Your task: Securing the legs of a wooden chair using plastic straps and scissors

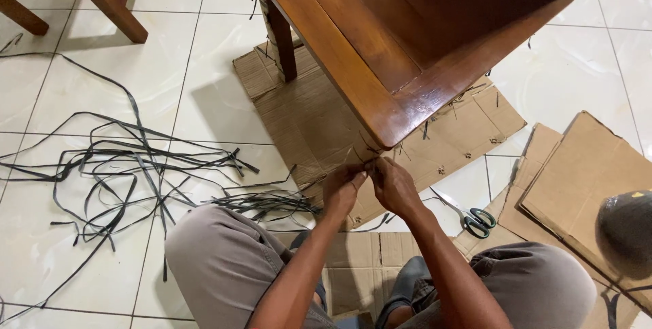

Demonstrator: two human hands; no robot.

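We pinch a thin strand (363,159) at the wooden seat frame's (380,108) corner with left hand (343,190) and right hand (394,185); most dark strips (136,166) lie unused on the floor.

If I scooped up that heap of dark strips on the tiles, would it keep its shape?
Probably not. The dark strips lie in loose curls and loops, so they look thin, floppy and likely light. They cross each other in a tangle, so lifting one would probably drag others along.
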